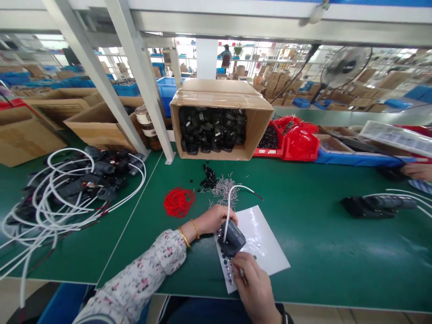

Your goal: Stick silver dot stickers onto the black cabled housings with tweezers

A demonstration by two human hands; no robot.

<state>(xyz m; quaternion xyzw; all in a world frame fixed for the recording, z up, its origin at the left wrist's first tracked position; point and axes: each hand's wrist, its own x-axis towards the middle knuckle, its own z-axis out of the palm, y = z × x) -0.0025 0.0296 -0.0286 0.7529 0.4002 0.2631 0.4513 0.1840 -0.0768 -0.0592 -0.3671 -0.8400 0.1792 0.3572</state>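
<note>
My left hand is closed around a dark grey plastic housing, tilted over a white sheet. From the housing a white cable arches up and over, ending in thin dark red wire. My right hand is just below the housing, thumb and fingers pinched together at the sheet's left side. What lies between those fingertips is hidden. Small round dark and shiny parts lie along that side of the sheet. Beyond my left hand are a pile of metal pins, small black parts and a red wire bundle.
An open cardboard box of black parts stands behind. Housings with white cables heap up at left. Red bins and a blue tray line the back. Another housing lies right, near a co-worker's hand.
</note>
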